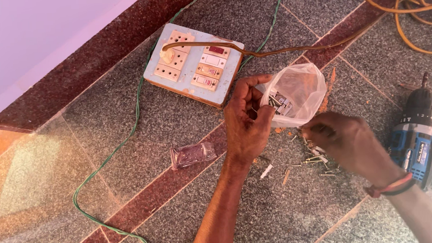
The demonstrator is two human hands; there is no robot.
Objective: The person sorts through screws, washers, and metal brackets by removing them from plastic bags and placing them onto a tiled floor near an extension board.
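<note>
My left hand (245,121) holds open the rim of a clear plastic bag (299,86) that has small metal and white parts inside. My right hand (345,141) pinches the bag's lower edge on the other side. Just below the bag, loose screws and white wall plugs (315,161) lie scattered on the speckled stone floor between my hands. A pale blue switch and socket board (194,64) rests on the floor just above my left hand.
A blue and black cordless drill (418,137) lies at the right edge. A small clear packet (193,154) sits left of my left forearm. A green wire (137,105) runs down the floor; orange cable (405,16) coils at top right. A pale wall (28,37) is at top left.
</note>
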